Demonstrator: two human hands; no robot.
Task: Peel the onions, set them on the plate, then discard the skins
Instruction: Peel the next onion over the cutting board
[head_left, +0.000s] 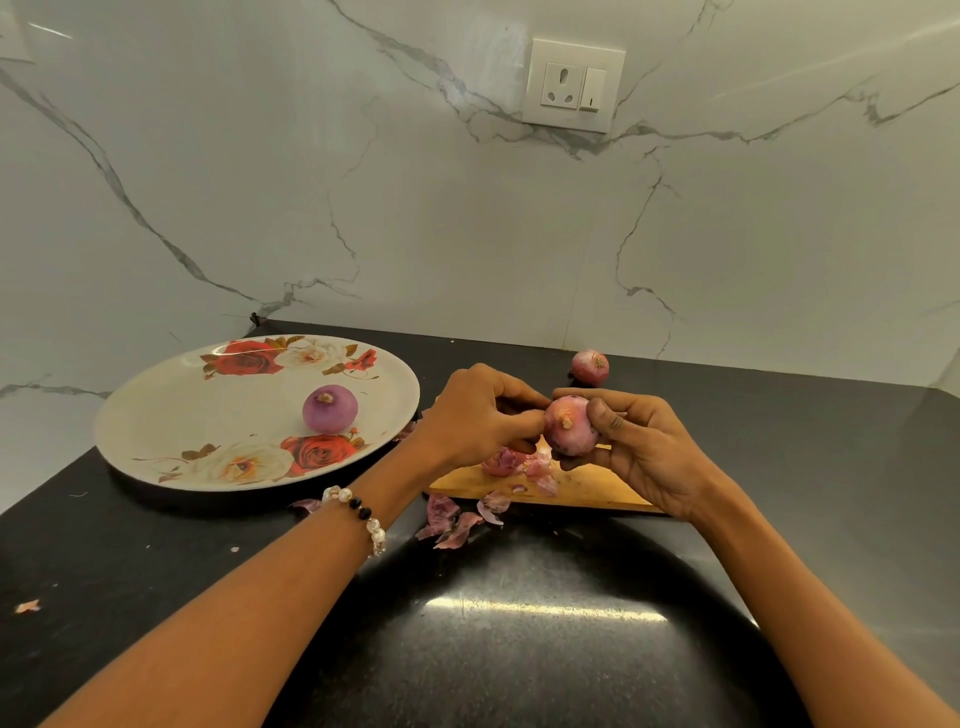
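A pink-red onion (570, 427) is held above the wooden cutting board (587, 491). My right hand (641, 447) cups it from the right and below. My left hand (480, 415) pinches at its left side with thumb and fingertips. A peeled purple onion (330, 409) rests on the large floral plate (171, 415) to the left. An unpeeled red onion (590, 367) sits on the black counter behind my hands, near the wall. Loose onion skins (457, 519) lie on the board's near edge and on the counter in front of it.
The black counter (498, 623) stretches toward me. A marble wall with a socket and switch (573, 85) rises behind it. Small skin scraps lie at the far left (27, 606) and by the plate's near rim (306, 505). A beaded bracelet circles my left wrist.
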